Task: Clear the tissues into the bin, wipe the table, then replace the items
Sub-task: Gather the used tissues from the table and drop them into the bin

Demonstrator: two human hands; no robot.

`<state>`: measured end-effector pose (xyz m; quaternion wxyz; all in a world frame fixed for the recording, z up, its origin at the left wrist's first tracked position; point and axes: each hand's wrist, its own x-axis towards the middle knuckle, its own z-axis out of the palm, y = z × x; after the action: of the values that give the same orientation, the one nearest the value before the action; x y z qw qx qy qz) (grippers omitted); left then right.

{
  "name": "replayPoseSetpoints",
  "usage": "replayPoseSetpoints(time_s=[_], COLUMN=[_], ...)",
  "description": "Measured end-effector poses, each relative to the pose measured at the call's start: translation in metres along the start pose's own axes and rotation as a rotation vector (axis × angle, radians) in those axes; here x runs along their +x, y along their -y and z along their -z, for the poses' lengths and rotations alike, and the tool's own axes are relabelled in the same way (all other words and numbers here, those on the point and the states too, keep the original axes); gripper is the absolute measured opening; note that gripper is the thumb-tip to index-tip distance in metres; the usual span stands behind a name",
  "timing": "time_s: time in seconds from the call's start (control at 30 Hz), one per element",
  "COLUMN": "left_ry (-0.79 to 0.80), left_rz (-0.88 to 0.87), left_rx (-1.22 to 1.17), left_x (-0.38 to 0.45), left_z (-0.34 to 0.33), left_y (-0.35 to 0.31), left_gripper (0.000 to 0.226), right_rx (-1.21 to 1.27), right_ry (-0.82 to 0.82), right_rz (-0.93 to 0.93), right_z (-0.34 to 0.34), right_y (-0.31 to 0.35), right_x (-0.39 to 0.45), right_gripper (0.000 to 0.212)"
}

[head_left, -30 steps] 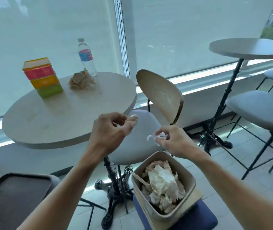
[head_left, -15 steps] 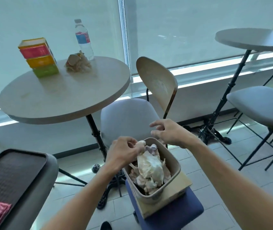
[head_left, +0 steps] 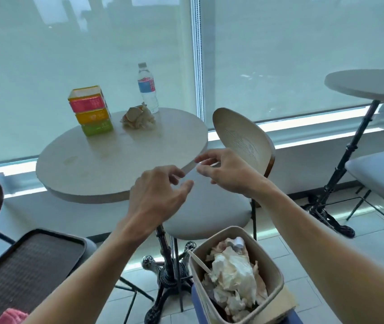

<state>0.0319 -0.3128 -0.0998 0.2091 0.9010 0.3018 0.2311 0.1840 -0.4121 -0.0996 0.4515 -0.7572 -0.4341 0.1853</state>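
Both hands hang empty in the air between the table edge and the bin, fingers loosely spread and slightly curled: the left hand (head_left: 157, 195) sits lower, the right hand (head_left: 224, 170) just beside it and a little higher, in front of the chair back. Below them the beige bin (head_left: 277, 274) stands on a blue stool, heaped with crumpled tissues (head_left: 233, 274) and a pale stick. On the round table (head_left: 106, 167), well apart from the hands, lie a crumpled wad of tissues (head_left: 138, 118), a stack of coloured boxes (head_left: 91, 111) and a water bottle (head_left: 147, 88). A dark tray (head_left: 22, 265) with a pink cloth (head_left: 11, 316) sits at lower left.
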Motion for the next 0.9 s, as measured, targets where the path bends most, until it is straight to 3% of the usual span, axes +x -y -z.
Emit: replayPoseSetpoints(time_s=[0.23, 0.6, 0.9], left_ry=[-0.117, -0.113, -0.068], left_rz=[0.001, 0.059, -0.079], left_rx=[0.147, 0.159, 0.118], left_x=[0.064, 0.181, 0.275], left_z=[0.056, 0.086, 0.054], left_y=[0.033, 0.111, 0.148], left_gripper=[0.034, 0.02, 0.042], right_rx=[0.051, 0.074, 0.039], right_ry=[-0.094, -0.129, -0.189], right_rz=[0.085, -0.054, -0.12], right_z=[-0.019, -0.066, -0.095], right_y=[0.039, 0.052, 0.053], right_x=[0.071, 0.18, 0.236], right_gripper=[0.014, 0.021, 0.028])
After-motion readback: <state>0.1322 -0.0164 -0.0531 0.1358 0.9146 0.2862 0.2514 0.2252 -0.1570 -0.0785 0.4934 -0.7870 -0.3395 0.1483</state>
